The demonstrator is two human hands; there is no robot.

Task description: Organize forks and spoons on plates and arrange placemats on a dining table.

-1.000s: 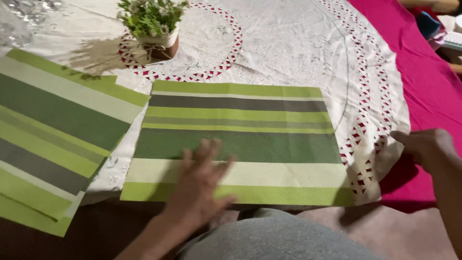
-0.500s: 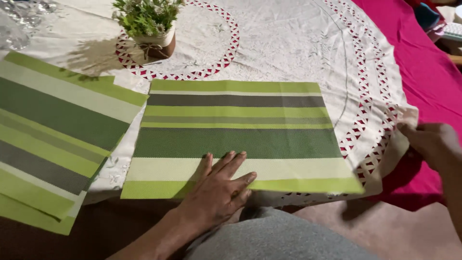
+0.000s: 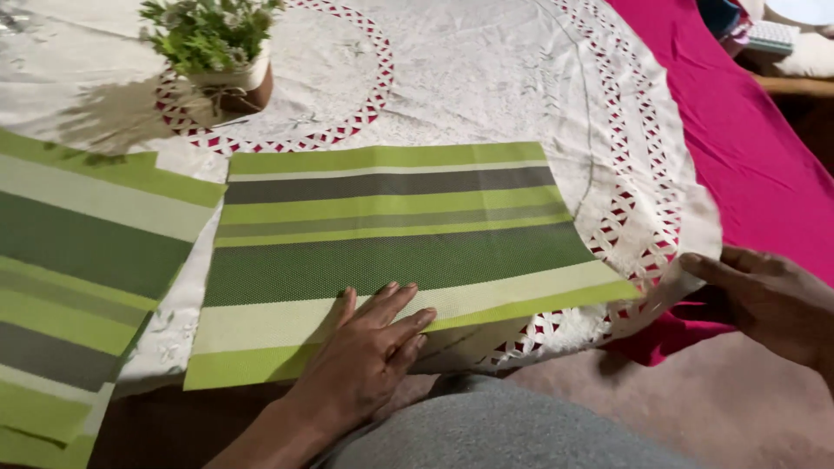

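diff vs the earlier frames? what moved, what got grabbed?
The right hand has taken hold of the white cloth's edge and lifted it. The striped placemat now sits askew, its right end swung toward the person. The left hand settled flat on the placemat's near edge. The plant pot stayed put.

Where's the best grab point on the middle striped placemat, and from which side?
Probably the near right corner of the placemat, approached from the right. That corner juts past the tablecloth edge with nothing under it, so fingers could pinch it from above and below. The left hand lies flat on the near edge; the right hand holds the cloth's hem.
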